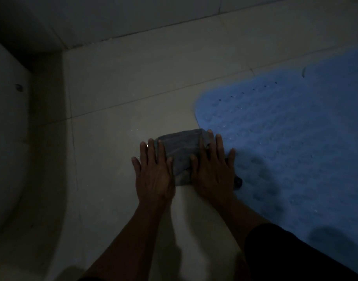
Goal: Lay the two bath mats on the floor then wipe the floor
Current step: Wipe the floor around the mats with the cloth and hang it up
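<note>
One blue bath mat (291,142) lies flat (the second is out of view), and the left hand (153,175) and right hand (212,171) press a grey cloth (184,151) flat-fingered onto the floor (117,94), wiping underway.

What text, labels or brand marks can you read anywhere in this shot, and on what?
None: no word, number, label or sign can be read here.
Blue bath mat: only bumps and a row of small holes, no print.
Grey cloth under both hands: no tag showing.
White fixture on the left: one round fitting, no marking legible in the dim light.
Floor tiles: plain.
</note>
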